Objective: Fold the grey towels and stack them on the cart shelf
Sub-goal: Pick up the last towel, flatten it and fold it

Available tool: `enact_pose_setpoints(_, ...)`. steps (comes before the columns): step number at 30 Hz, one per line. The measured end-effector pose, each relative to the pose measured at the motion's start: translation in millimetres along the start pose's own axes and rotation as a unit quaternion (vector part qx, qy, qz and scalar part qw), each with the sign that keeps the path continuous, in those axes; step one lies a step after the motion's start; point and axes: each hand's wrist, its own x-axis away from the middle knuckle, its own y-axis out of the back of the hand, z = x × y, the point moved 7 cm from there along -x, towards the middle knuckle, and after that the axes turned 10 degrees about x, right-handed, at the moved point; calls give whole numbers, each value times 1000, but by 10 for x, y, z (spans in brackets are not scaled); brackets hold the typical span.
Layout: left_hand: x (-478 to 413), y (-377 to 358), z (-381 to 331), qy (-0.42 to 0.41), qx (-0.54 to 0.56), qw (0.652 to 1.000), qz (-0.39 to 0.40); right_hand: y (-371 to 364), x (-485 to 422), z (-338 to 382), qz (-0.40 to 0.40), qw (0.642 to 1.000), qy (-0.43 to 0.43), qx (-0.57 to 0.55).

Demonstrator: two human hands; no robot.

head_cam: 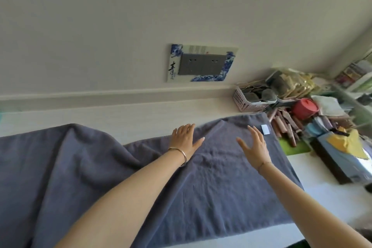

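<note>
Head view, nearest first: both my bare forearms reach forward over the grey towel [211, 187], which lies spread across a white table [332, 197], its left part bunched into a raised fold. A bangle [181, 154] sits on my left wrist and a thin chain [263, 164] on my right.

My left hand [184, 140] rests flat on the towel near its far edge, fingers straight and close together, holding nothing. My right hand [254, 147] is beside it with the fingers spread wide and gripping nothing; it seems to hover just over the cloth, though I cannot tell whether the palm touches. Just beyond its fingertips a small white tag [266, 129] lies on the towel's far right corner.

Right of the towel stands a dark box with a yellow cloth [346, 142] on top. Farther back, against the wall, are a pink basket [247, 99] and a red pot [305, 107] among blurred clutter. On the wall [120, 16] above is a grey socket plate [201, 63] in a blue-and-white frame.
</note>
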Motion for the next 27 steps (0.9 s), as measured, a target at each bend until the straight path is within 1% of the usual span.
enact_pose_setpoints(2,-184,-116,-135,5,10,1000,-3,64,-163,-248,-9,1000,-20,-22)
enact_pose_setpoints(6,-572,-390,-305,42,30,999,0,122,-487,-748,-24,996,-59,-61)
enact_pose_setpoints(10,-889,-645,-361,62,28,998,1,89,-756,-1243,-36,989,-130,-68)
enact_pose_setpoints(12,-997,-714,-324,67,25,997,-13,47,-828,-1411,-50,982,-164,-75)
enact_pose_setpoints(15,-1170,-786,-328,64,22,996,-54,3,-932,-1628,-86,977,-187,-61)
enact_pose_setpoints(16,-1213,-783,-343,62,25,995,-71,-1,-964,-1680,-100,975,-189,-66)
enact_pose_setpoints(18,-1265,-732,-407,47,42,990,-123,27,-986,-1732,-125,968,-186,-116)
enact_pose_setpoints(20,-1276,-642,-532,7,78,980,-183,149,-978,-1757,-160,959,-169,-162)
enact_pose_setpoints(22,-1309,-546,-689,-35,96,967,-232,365,-986,-1768,-203,957,-138,-153)
enact_pose_setpoints(23,-1357,-503,-768,-43,96,963,-247,482,-1008,-1785,-217,957,-131,-139)
enact_pose_setpoints(25,-1504,-444,-901,-23,92,964,-249,692,-1110,-1869,-233,958,-130,-101)
enact_pose_setpoints(27,-1649,-481,-955,14,71,972,-224,829,-1242,-1979,-230,962,-129,-67)
